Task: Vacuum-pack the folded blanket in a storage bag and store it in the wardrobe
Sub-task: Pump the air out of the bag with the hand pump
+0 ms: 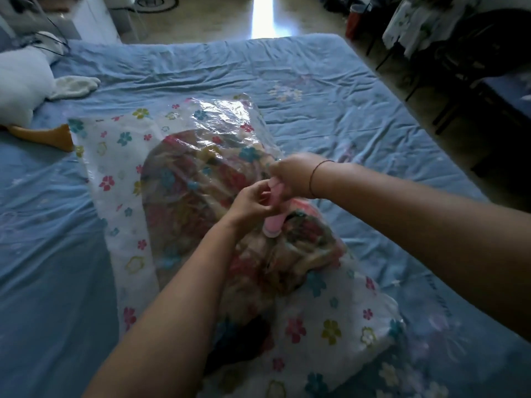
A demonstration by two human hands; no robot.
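Observation:
A clear storage bag printed with small flowers lies across the blue bed. Inside it the folded blanket, patterned in red and tan, shows through the plastic. A pink hand pump stands upright on the bag over the blanket, its white base against the plastic. My right hand grips the top of the pump. My left hand holds the pump's pink body just below. Both forearms reach in from the bottom and right.
The blue sheet of the bed spreads around the bag. A white plush toy with orange feet lies at the left edge. Dark furniture and clothes stand beyond the bed at the right, over a light floor.

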